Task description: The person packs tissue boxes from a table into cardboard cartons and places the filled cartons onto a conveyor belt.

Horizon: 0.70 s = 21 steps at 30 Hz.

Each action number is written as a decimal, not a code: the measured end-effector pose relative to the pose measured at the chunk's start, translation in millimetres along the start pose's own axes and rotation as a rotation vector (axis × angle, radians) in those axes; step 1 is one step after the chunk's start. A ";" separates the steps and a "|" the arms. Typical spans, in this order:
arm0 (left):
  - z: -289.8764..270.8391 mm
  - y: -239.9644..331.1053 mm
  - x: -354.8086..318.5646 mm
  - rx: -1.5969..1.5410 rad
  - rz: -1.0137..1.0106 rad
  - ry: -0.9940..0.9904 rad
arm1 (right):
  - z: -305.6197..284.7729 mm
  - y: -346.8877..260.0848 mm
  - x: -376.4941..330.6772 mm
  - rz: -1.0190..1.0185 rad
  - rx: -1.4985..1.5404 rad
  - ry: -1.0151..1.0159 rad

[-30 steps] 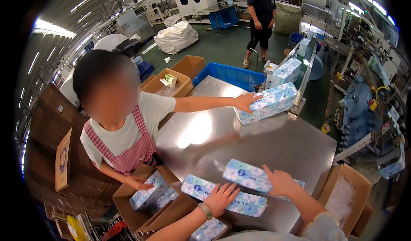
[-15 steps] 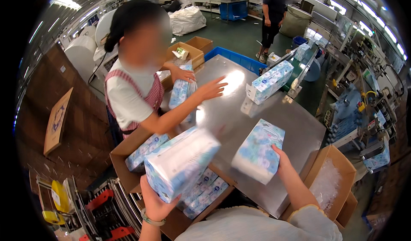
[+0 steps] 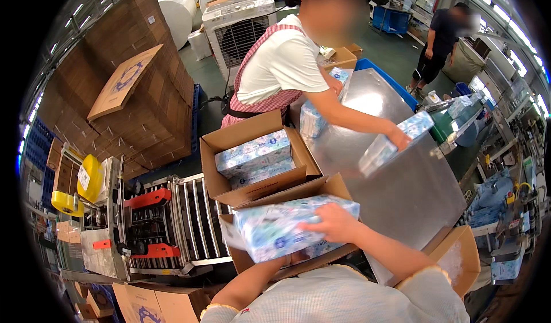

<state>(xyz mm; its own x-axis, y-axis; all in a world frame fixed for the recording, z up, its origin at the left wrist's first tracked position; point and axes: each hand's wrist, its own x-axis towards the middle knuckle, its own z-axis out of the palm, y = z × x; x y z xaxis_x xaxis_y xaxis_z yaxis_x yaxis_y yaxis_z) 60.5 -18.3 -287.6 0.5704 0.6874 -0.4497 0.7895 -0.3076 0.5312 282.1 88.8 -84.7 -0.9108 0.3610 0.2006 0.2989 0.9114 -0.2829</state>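
Both hands have come together on one big tissue pack [image 3: 290,226] since a moment ago. Now the right hand [image 3: 333,222] lies flat on top of it, fingers spread, and the left hand [image 3: 295,258] grips it from below. Under the hands sits an open cardboard box [image 3: 321,188]. Just past them, another box [image 3: 255,136] holds more packs, and a co-worker's hand [image 3: 399,139] grabs a pack on the metal table [image 3: 413,191].
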 end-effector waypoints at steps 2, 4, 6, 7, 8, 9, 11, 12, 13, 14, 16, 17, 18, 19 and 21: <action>1.6 0.3 14.5 -0.152 -0.002 -0.102 | 49.9 22.3 15.4 -0.027 -0.139 -0.099; -47.2 38.3 -5.3 -0.095 -0.099 -0.107 | 102.0 46.0 30.8 0.010 -0.211 -0.172; -45.2 30.8 -3.1 -0.060 -0.078 -0.049 | 147.0 65.7 46.4 0.127 -0.229 -0.221; -44.3 29.2 0.0 -0.042 -0.061 -0.025 | 175.9 77.2 49.2 0.169 -0.302 -0.122; -49.3 29.0 4.6 -0.042 -0.031 -0.005 | 206.1 88.3 47.5 0.224 -0.375 -0.025; -50.5 20.2 4.9 -0.104 -0.020 -0.006 | 208.1 79.9 56.5 0.236 -0.371 -0.078; -56.4 2.1 5.9 -0.233 0.021 -0.012 | 205.6 63.6 70.2 0.265 -0.374 -0.192; -76.2 5.8 6.4 -0.184 -0.081 -0.103 | 188.9 55.2 66.9 0.272 -0.399 -0.300; -98.8 7.7 7.7 -0.120 -0.164 -0.149 | 163.3 44.2 58.0 0.347 -0.217 -0.352; -72.8 -29.1 12.5 -0.059 -0.135 -0.026 | 145.2 33.1 49.5 0.415 -0.018 -0.268; -80.8 -21.3 19.5 0.154 -0.261 0.196 | 65.2 15.7 5.1 0.336 0.078 0.266; -74.3 -28.1 26.0 0.222 -0.302 0.170 | 32.5 16.0 -18.5 0.418 0.056 0.344; -93.3 -17.9 39.3 0.151 -0.407 -0.094 | 2.5 15.9 -49.8 0.502 0.032 0.426; -96.5 -28.0 49.6 -0.019 -0.350 -0.192 | -19.3 16.8 -82.9 0.577 0.015 0.517; 6.0 -136.2 80.4 0.336 -0.167 0.087 | -45.3 22.2 -158.3 0.899 -0.235 0.761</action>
<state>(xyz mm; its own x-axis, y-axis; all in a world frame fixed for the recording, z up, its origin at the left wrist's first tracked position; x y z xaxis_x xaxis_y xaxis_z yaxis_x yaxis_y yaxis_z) 0.2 74.9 -400.4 0.4178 0.7950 -0.4397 0.9083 -0.3756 0.1840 445.7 60.8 -80.3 0.0280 0.8385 0.5442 0.8580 0.2592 -0.4434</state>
